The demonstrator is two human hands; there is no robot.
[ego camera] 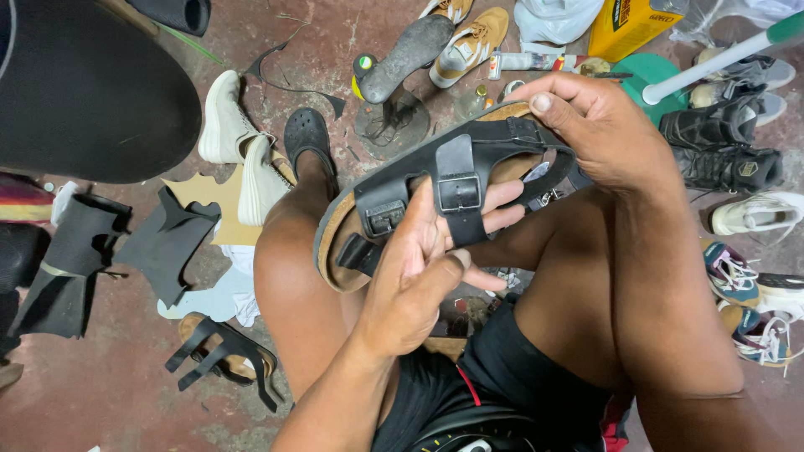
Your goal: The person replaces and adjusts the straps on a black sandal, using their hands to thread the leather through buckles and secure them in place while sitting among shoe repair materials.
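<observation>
Head view | left hand (414, 280), right hand (599, 134) both clamped on black sandal (435, 188)

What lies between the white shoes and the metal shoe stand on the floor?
In the head view, a black clog lies between the white shoes and the metal shoe stand.

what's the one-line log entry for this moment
left hand: fingers on buckled strap | right hand: grips sandal end | black sandal: held above lap, tilted | second sandal: on floor
</observation>
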